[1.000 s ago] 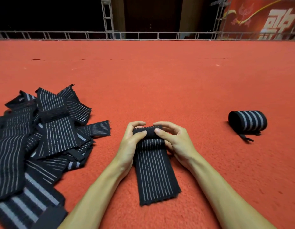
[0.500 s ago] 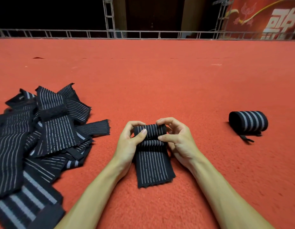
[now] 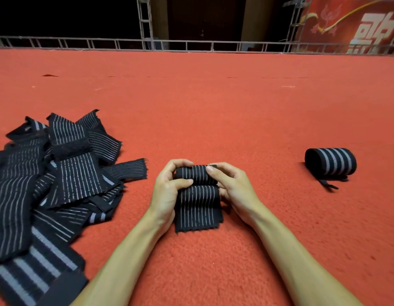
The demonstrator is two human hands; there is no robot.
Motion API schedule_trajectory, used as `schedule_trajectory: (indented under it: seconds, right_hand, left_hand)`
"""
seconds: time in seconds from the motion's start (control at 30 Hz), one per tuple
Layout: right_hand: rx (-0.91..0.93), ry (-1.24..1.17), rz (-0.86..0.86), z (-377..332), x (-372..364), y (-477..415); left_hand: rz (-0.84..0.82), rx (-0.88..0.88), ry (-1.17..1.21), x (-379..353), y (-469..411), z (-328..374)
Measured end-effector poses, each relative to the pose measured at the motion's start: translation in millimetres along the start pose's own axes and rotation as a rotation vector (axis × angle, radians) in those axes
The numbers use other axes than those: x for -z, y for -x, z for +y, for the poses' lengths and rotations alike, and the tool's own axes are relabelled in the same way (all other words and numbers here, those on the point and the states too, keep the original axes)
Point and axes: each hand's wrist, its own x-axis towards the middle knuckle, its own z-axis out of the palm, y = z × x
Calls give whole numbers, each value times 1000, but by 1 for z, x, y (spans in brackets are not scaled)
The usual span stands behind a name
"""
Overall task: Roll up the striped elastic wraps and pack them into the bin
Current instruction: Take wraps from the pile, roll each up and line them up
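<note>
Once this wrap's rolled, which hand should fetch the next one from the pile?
Left, probably. The pile lies just outside the left hand; the right hand would have to cross the half-rolled wrap both hands grip. The finished roll sits to the right.

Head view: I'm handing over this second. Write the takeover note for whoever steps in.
Left hand and right hand: both grip the rolled far end of one striped wrap; its flat tail lies toward the person on the red carpet.
Done: one finished roll lies on the carpet to the right, a loose strap trailing.
To do: finish this roll, then roll the pile of flat wraps on the left, and pack everything. No bin is in view.
</note>
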Motion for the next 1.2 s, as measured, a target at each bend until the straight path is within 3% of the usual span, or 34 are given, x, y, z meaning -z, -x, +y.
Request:
schedule_trajectory:
  seconds: [0.2, 0.5, 0.77, 0.87, 0.97, 1.1, 1.2]
  right_hand:
    - [51, -232, -24, -3, 4, 2]
    - [147, -152, -96, -6, 9, 5]
    - [215, -27, -58, 1, 11, 1]
    - [167, -127, -129, -1, 12, 0]
    - [81, -140, -72, 0, 8, -1]
    - [-26, -93, -60, 2, 4, -3]
    - [-80, -197, -50, 1, 7, -2]
  left_hand:
    - [-65, 129, 2, -7, 3, -2]
    - [-48, 166, 3, -10, 6, 0]
    - [-5, 54, 10, -4, 5, 2]
    - [-10, 21, -19, -2, 5, 2]
    - [-23, -8, -29, -1, 5, 2]
    - [-38, 20, 15, 2, 4, 3]
    - [-54, 95, 78, 1, 5, 5]
